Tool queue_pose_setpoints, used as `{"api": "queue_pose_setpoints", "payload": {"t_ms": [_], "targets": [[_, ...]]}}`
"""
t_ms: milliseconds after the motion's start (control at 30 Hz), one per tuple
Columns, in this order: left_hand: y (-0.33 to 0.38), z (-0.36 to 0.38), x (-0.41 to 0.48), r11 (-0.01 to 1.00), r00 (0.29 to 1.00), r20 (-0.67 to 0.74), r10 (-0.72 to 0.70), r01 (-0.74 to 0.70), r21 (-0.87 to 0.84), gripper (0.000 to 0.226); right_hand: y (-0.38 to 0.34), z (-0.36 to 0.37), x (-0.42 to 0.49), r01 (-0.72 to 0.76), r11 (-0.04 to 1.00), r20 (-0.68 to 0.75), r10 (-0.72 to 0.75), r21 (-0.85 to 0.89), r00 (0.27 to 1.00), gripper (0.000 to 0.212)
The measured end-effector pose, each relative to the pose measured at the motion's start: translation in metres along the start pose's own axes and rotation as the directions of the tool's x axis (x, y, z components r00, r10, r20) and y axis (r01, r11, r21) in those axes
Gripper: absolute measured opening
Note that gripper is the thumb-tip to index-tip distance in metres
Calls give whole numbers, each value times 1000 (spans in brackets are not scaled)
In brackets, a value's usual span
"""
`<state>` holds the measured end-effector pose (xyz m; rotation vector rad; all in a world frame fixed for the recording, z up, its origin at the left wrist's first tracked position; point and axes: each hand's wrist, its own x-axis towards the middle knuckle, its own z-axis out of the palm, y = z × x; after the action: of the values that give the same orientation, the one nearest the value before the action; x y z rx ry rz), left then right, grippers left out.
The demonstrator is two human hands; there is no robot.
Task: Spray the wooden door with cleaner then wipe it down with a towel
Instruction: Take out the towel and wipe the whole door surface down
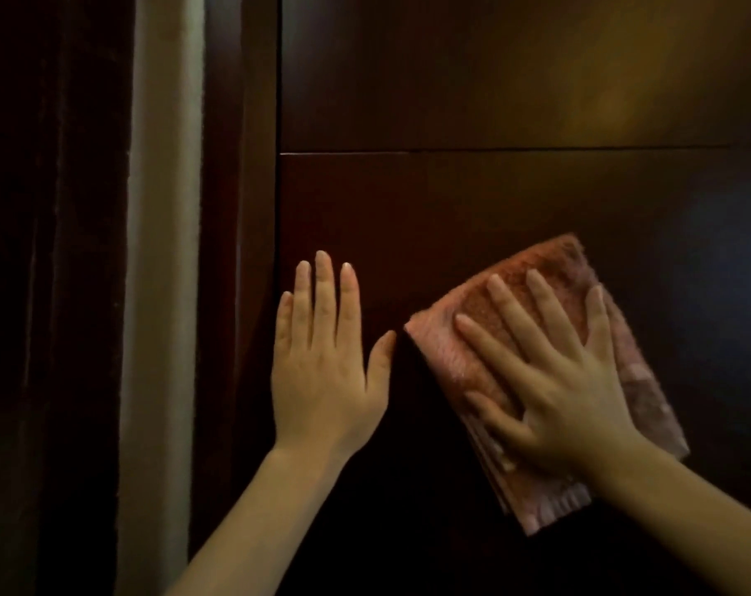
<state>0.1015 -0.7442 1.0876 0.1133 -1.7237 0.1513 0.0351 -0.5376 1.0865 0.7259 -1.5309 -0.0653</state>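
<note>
Dim room, warm glare on the dark wooden door [494,101]; horizontal seam above my hands. My right hand [567,389], fingers spread straight, presses the folded pink towel [464,359] flat against the door. My left hand [322,363] rests flat beside it, grasping nothing. Pale wall strip [163,251] at left.

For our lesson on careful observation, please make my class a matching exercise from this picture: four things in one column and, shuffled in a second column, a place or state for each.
Column A
1. left hand
2. right hand
3. towel
4. door

Column B
a. pressed flat on the towel, fingers spread
b. pink, folded, lying against the door
c. bare palm flat on the wood, holding nothing
d. dark brown, crossed by a horizontal groove

Pairs: 1-c, 2-a, 3-b, 4-d
</note>
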Motion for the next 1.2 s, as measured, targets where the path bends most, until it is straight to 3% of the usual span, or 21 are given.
{"api": "queue_pose_setpoints", "payload": {"t_ms": [200, 333, 400, 533, 600, 767, 1000, 1200], "targets": [[4, 2, 1, 1000, 999, -24, -20, 20, -3, 67, 0, 2, -1, -293, 956, -12, 294, 11, 956, 62], [5, 0, 0, 1000, 999, -26, -20, 19, -20, 66, -29, 6, -21, -406, 913, -23, 407, 41, 913, 61], [5, 0, 0, 999, 999, -25, -21, 20, -25, 67, -41, 7, -37, -384, 923, 7, 384, 32, 923, 59], [5, -1, -1, 999, 999, -27, -26, 25, -21, 66, -18, 3, -47, -127, 992, 48, 126, 18, 991, 57], [5, 0, -2, 1000, 999, -38, -23, 22, -22, 65, 10, -1, -36, -74, 997, 38, 74, -6, 997, 57], [9, 3, -4, 999, 997, -69, -42, 41, -18, 64, 25, -1, -8, -394, 917, -24, 396, 53, 918, 61], [14, 3, -5, 996, 996, -54, -70, 67, -52, 61, -7, 4, -32, -487, 870, -55, 492, 82, 869, 60], [42, 9, -9, 997, 998, -56, -15, 11, -73, 58, -10, 7, -56, -353, 935, 21, 352, 21, 936, 59]]}}
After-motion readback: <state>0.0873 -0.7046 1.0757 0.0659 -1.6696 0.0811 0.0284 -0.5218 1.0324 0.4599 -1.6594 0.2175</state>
